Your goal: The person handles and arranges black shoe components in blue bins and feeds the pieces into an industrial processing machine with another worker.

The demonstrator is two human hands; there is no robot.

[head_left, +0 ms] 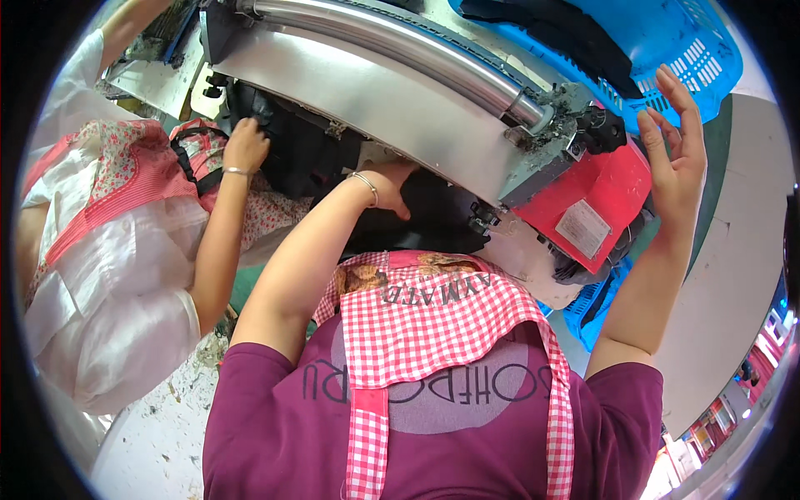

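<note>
My left hand (385,185) reaches in under the front edge of a roller machine's metal plate (392,108), above black material (417,221) at its near side. Its thumb is spread away from the palm; the fingertips are hidden beneath the plate. A bracelet circles that wrist. My right hand (677,158) is raised at the right, open with fingers apart and nothing in it. It is nearest the blue plastic basket (704,75) and a red panel (612,200) bearing a white label.
At the left, a co-worker's hand (247,148) is on black material beside the machine. A shiny roller (392,46) spans the machine's top, with dark scraps (567,104) heaped at its right end. Another blue basket (596,312) stands low at the right.
</note>
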